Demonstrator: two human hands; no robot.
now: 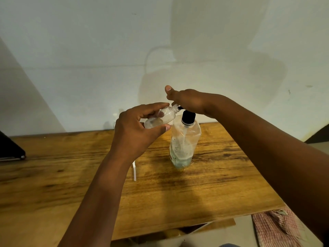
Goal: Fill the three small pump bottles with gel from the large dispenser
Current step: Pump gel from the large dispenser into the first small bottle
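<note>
I held the left hand (140,125) curled round a small clear bottle (160,118), tilted, its open threaded neck at the spout of the dispenser (184,139). The right hand (188,102) pressed down on the black pump head (finger position hidden). The dispenser stood on the wooden tabletop (71,175); its thin clear plastic looked crumpled, soft and light, best steadied low. The bottle seemed slippery; gripping mid-body suited it.

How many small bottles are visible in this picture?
1 for sure: the small bottle gripped in the left hand. Blurry pale shapes behind that hand may be others.
</note>
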